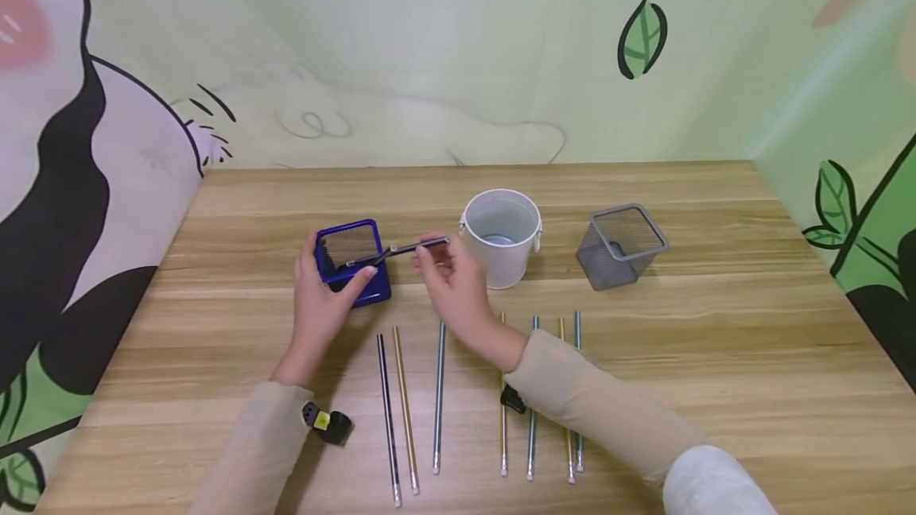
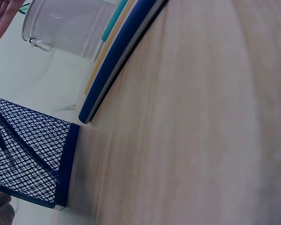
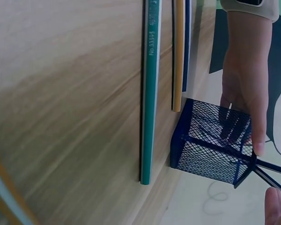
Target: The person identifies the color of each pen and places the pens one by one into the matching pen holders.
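My left hand [image 1: 322, 308] grips a blue mesh pen holder [image 1: 375, 291], with the thumb at its near rim and the fingers along its left side. Dark pencils show through the mesh [image 2: 33, 154] in the left wrist view. Just right of the holder, my right hand [image 1: 461, 288] pinches a dark pencil [image 1: 432, 243] between thumb and fingers, its lower part slanting down into the holder. In the right wrist view, two dark pencil ends [image 3: 274, 167] stick out past the holder's rim, and my right fingertips [image 3: 273, 206] sit right beside them.
A white metal bucket [image 1: 506, 265] stands behind my right hand, and a grey mesh holder [image 1: 608, 265] is farther right. In front lie a navy pencil [image 1: 387, 412], a yellow pencil [image 1: 405, 412] and a teal pencil [image 1: 440, 396]. Several more lie under my right forearm.
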Action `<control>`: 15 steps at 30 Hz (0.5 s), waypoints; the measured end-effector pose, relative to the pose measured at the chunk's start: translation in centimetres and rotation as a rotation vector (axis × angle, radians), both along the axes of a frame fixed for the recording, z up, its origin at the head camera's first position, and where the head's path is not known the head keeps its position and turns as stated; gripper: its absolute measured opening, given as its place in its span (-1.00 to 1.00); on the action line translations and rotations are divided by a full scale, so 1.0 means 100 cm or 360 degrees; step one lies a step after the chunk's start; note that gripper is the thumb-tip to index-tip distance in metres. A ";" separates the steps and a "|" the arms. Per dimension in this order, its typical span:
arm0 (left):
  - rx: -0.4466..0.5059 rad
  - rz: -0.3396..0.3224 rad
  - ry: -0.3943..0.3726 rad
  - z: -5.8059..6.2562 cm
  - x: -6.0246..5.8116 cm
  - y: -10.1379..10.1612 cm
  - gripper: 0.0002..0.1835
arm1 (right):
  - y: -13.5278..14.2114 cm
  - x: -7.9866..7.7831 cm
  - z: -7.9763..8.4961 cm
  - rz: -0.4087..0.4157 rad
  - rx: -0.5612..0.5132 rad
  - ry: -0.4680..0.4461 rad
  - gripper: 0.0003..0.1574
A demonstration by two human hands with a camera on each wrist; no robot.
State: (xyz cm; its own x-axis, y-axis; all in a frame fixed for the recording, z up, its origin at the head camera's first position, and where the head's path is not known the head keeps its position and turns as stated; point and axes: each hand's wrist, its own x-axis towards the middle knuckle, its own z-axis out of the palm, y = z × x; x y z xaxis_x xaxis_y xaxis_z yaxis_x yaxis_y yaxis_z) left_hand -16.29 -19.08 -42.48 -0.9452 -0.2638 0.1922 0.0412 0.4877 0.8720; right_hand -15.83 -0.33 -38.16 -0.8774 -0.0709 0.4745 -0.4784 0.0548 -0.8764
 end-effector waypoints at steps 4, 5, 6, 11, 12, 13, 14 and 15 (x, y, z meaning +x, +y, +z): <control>-0.0007 -0.0001 0.0010 0.000 -0.001 0.000 0.07 | -0.003 -0.001 -0.001 0.0016 0.0038 -0.0014 -0.79; -0.0004 -0.0004 0.0012 0.000 -0.001 0.000 0.07 | -0.004 -0.002 -0.001 0.0019 0.0045 -0.0015 -0.79; -0.0005 -0.0004 0.0013 0.000 -0.002 0.000 0.07 | -0.004 -0.002 -0.002 0.0022 0.0050 -0.0018 -0.79; -0.0007 -0.0006 0.0027 -0.001 -0.002 0.000 0.07 | -0.009 -0.005 -0.004 0.0035 0.0103 -0.0037 -0.79; -0.0011 -0.0003 0.0028 -0.001 -0.002 -0.001 0.07 | -0.009 -0.006 -0.005 0.0037 0.0116 -0.0042 -0.79; -0.0012 -0.0003 0.0028 -0.001 -0.001 -0.001 0.06 | -0.010 -0.006 -0.006 0.0042 0.0129 -0.0043 -0.79; -0.0016 -0.0001 0.0027 -0.001 -0.001 -0.001 0.06 | -0.011 -0.006 -0.006 0.0043 0.0140 -0.0043 -0.80; -0.0019 0.0001 0.0026 0.000 -0.001 -0.001 0.06 | -0.012 -0.007 -0.006 0.0046 0.0147 -0.0040 -0.80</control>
